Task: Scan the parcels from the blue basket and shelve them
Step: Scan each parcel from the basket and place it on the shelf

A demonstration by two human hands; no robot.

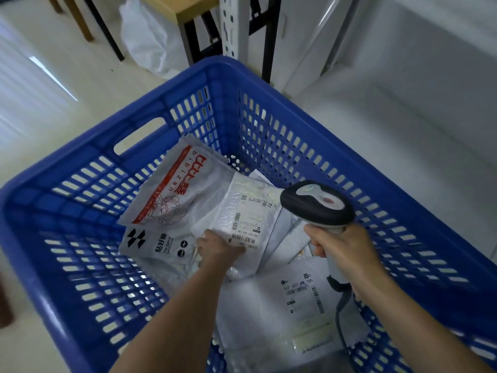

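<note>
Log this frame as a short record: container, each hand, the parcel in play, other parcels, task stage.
container: blue basket, on a pale floor
left hand: grips white bubble parcel by its near edge, label up
right hand: grips scanner by its handle, head over the basket beside that label
other parcels: red-print bag, black-logo bag, flat labelled parcel, all in the basket
stage: parcel in hand, not yet shelved

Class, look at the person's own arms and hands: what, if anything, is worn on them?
Nothing is worn. The left hand and right hand are bare: no gloves, and no ring, watch or bracelet shows. The left forearm and right forearm are bare to the frame's lower edge; no sleeve is in view.
</note>
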